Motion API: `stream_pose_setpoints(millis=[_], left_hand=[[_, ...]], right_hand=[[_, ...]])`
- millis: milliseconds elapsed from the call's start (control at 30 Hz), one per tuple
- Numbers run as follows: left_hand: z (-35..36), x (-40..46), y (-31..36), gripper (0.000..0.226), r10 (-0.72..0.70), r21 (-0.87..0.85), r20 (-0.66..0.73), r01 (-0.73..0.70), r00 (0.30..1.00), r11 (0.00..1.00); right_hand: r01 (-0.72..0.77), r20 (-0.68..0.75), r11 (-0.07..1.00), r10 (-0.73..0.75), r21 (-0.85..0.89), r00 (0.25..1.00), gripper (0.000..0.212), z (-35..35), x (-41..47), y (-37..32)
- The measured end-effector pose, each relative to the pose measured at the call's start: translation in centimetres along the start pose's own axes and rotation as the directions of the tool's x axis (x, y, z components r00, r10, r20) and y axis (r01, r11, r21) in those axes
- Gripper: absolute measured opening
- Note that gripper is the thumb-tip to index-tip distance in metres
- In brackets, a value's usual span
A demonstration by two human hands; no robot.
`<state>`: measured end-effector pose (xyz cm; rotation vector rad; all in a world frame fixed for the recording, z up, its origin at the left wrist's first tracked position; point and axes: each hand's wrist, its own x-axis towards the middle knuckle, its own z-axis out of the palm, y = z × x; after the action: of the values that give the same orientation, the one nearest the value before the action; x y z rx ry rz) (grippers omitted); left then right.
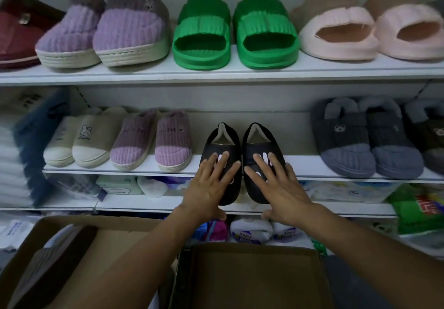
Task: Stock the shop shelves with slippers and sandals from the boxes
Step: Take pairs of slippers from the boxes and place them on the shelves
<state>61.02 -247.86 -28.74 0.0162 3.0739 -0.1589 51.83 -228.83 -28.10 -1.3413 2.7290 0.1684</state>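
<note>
On mid shelf [300,162] – both hands flat, fingers straight, pressing black slippers [258,140].

smooth black slippers [240,154]; ribbed green sandals [235,32]; matt cardboard box [252,277]

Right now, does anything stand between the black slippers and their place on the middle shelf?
Nothing visible: the black slippers already lie in the gap on the middle shelf, toes overhanging, under both flat hands.

Both bare forearms reaching forward and up, converging. Left grip [208,189] flat, palm down, fingers straight and slightly spread, thumb tucked underneath. Right grip [280,188] mirrored just beside it, fingers straight and splayed, thumb low.
</note>
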Motion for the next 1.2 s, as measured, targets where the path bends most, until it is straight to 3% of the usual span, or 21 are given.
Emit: stream_pose_setpoints(millis=[133, 533, 767, 1067, 1200], left_hand=[[0.1, 0.2, 0.2, 0.116, -0.043, 0.029, -0.082, 0.045, 0.996, 0.999], [-1.1, 5.4, -2.1, 0.114, -0.107, -0.007, -0.108, 0.106, 0.988, 0.994], [-1.1, 8.1, -3.6, 0.117, -0.163, -0.11, -0.02, 0.16, 0.986, 0.981], [-1.3, 7.8, -3.5, 0.115, -0.194, -0.103, -0.007, 0.192, 0.981, 0.976], [-2.4, 4.9, -2.5, 0.094, -0.26, -0.201, -0.113, 0.234, 0.959, 0.951]], right_hand=[[-0.025, -0.066, 1.0, 0.025, 0.004, 0.998, 0.102, 0.4, 0.0, 0.0], [0.018, -0.16, 0.999, -0.013, 0.029, 0.987, 0.094, -0.7, 5.3, 2.2], [-0.006, -0.178, 0.999, 0.014, 0.045, 0.984, 0.094, -0.4, 7.6, 3.3], [-0.021, -0.124, 0.999, 0.027, 0.047, 0.992, 0.092, -1.5, 7.4, 3.1], [-0.034, -0.19, 0.992, 0.057, 0.122, 0.98, 0.076, -3.1, 5.7, 2.4]])
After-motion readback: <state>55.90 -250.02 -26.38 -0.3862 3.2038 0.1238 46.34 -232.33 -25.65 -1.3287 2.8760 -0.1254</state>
